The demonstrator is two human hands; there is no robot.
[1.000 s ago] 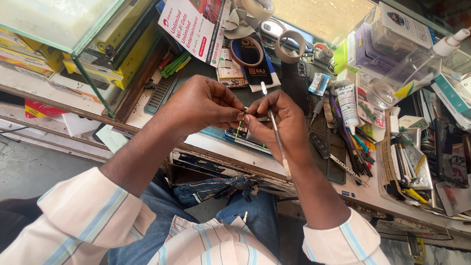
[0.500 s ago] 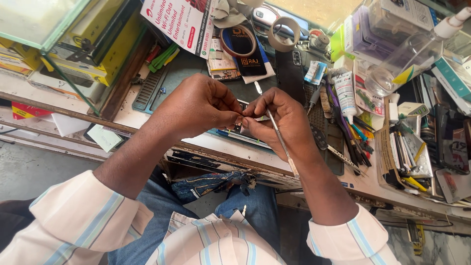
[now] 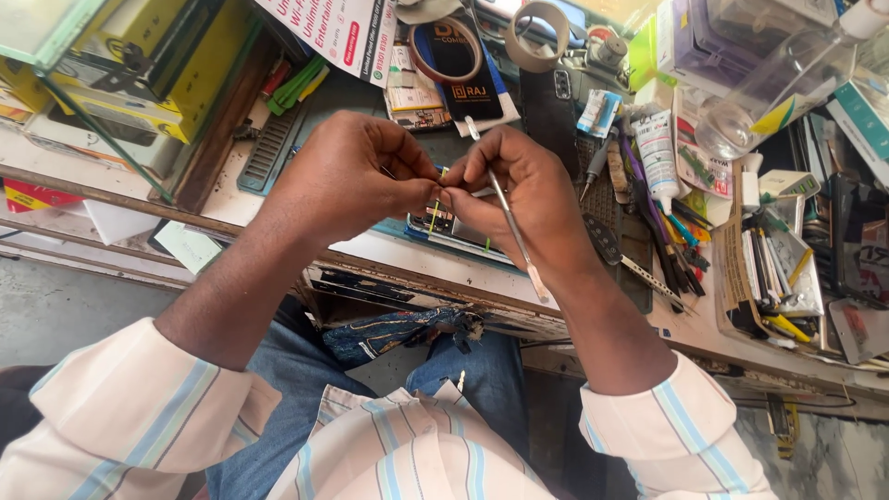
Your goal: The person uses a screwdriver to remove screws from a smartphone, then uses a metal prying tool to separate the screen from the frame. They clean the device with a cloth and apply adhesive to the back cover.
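The left hand [image 3: 347, 181] and right hand [image 3: 519, 190] meet fingertip to fingertip at the middle of the view, pinching a tiny part [image 3: 441, 188] between thumbs and forefingers; it is too small to tell what it is. The right hand also grips a thin metal tool [image 3: 512, 231], its shaft lying along the palm and pointing toward 5 o'clock, with the flat end showing past the wrist. Both hands are clenched on what they hold.

Directly beneath the fingertips, at 6 o'clock from the pinch, an opened phone [image 3: 454, 231] lies on the bench [image 3: 407, 255], its coloured insides showing.

At 12 o'clock from the hands sits a tape roll [image 3: 446, 51] on a dark card, with a second roll [image 3: 537, 32] just to its right. At 2 o'clock lies a white tube [image 3: 657, 153] beside a screwdriver [image 3: 594, 167]. At 3 o'clock a heap of pens [image 3: 681, 241] fills the right of the bench. At 10 o'clock yellow boxes [image 3: 176, 83] stand under a glass pane [image 3: 51, 37]. At 6 o'clock, striped sleeves [image 3: 139, 417] and jeans [image 3: 463, 370].
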